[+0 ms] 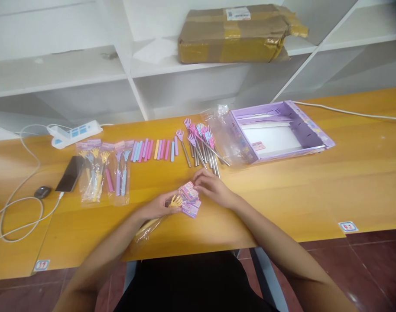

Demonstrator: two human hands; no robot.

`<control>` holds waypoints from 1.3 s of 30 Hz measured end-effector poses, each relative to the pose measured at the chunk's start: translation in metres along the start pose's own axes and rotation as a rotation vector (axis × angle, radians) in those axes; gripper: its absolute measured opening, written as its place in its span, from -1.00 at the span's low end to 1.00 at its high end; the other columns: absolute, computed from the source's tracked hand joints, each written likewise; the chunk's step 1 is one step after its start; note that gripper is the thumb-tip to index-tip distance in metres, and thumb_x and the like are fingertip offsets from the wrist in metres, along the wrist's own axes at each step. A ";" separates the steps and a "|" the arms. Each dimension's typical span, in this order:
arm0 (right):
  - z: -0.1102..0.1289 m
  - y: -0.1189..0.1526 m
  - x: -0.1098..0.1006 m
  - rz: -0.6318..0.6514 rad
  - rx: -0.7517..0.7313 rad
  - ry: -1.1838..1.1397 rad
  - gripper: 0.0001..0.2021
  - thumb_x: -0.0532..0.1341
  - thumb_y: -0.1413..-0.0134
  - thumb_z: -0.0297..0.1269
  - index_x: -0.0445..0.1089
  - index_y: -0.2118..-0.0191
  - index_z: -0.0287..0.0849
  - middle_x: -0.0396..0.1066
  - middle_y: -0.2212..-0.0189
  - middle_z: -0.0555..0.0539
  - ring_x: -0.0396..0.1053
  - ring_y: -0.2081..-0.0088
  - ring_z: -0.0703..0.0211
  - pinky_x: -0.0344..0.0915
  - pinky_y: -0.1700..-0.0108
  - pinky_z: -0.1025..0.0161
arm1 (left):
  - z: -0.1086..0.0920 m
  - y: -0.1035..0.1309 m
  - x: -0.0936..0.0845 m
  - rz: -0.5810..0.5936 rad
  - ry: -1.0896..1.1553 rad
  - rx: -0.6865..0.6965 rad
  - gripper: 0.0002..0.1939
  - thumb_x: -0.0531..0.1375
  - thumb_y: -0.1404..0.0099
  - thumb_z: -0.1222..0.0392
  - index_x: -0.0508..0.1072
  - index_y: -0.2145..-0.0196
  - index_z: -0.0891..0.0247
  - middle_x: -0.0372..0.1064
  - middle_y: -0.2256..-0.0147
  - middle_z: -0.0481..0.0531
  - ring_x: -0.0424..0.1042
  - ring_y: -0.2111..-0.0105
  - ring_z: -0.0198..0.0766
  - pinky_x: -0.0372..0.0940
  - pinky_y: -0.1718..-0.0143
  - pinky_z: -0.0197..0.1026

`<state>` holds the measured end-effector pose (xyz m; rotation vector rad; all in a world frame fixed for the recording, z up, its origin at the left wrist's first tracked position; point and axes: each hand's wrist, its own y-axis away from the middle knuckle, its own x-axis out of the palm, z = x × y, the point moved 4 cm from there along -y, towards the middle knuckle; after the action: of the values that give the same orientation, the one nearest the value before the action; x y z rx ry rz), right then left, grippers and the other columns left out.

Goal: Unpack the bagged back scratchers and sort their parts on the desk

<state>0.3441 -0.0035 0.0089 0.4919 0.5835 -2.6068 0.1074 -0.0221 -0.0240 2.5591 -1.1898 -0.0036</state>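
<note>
My left hand [157,207] is closed around a bagged back scratcher with a yellow hand-shaped head [176,201]; its yellow handle shows below the wrist inside clear plastic. Beside that head lie several small pink and purple printed cards [191,209], fanned out and overlapping. The bent fingers of my right hand [214,189] pinch at the upper edge of the cards. Beyond my hands is a pile of unbagged back scratchers [201,145] with metal rods and pink, purple and blue heads. A row of coloured handle tubes [149,150] lies left of the pile.
Several bagged back scratchers [95,175] lie at left, near a phone [69,174], a black mouse [42,192], white cables and a power strip [75,134]. Clear plastic bags [228,145] lie against a purple tray box [315,138]. A taped carton [233,37] sits on the shelf.
</note>
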 end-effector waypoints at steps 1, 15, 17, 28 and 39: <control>-0.001 0.000 -0.002 -0.024 -0.005 -0.002 -0.81 0.22 -0.49 -0.18 0.45 0.23 -0.07 0.40 0.11 -0.14 0.44 0.04 0.00 0.43 -0.04 0.01 | -0.001 0.000 0.000 0.006 0.006 -0.006 -0.28 0.44 -0.33 -0.05 0.42 -0.36 0.22 0.44 -0.29 0.24 0.41 -0.29 0.11 0.23 -0.35 0.08; -0.020 0.005 -0.010 -0.019 0.153 0.002 -0.59 0.35 -0.34 0.09 0.45 0.38 -0.13 0.38 0.30 -0.06 0.35 0.29 0.12 0.31 0.23 0.18 | -0.002 0.011 -0.027 -0.137 0.298 -0.031 -0.39 0.56 -0.14 -0.05 0.55 -0.02 0.34 0.45 0.42 -0.06 0.37 0.46 -0.36 0.23 0.36 -0.29; -0.016 0.004 0.000 0.018 0.201 -0.084 -0.61 0.36 -0.32 0.13 0.46 0.25 -0.13 0.41 0.29 -0.05 0.34 0.31 0.15 0.30 0.26 0.21 | -0.002 0.009 -0.021 -0.118 0.244 -0.048 -0.36 0.56 -0.13 -0.07 0.55 -0.03 0.34 0.50 0.36 -0.02 0.43 0.40 -0.32 0.28 0.29 -0.28; 0.055 -0.045 -0.012 -0.160 0.156 0.087 -0.56 0.10 -0.51 0.02 0.36 0.37 -0.14 0.30 0.50 0.04 0.21 0.44 0.21 0.12 0.34 0.26 | -0.001 0.010 0.001 0.299 0.250 -0.026 -0.45 0.49 -0.26 -0.12 0.47 0.01 0.29 0.58 0.22 0.14 0.62 0.24 -0.10 0.44 0.16 -0.10; 0.070 -0.063 -0.023 -0.243 0.096 -0.192 -0.62 0.23 -0.41 0.19 0.39 0.12 -0.06 0.34 0.39 0.02 0.32 0.37 0.18 0.32 0.32 0.24 | 0.008 0.012 -0.003 0.315 0.110 -0.065 -0.53 0.35 -0.39 -0.22 0.52 0.11 0.29 0.23 0.52 -0.17 0.18 0.57 -0.43 0.11 0.51 -0.33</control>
<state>0.3171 0.0233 0.0986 0.2057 0.4812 -2.8807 0.0957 -0.0299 -0.0289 2.2594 -1.5071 0.1640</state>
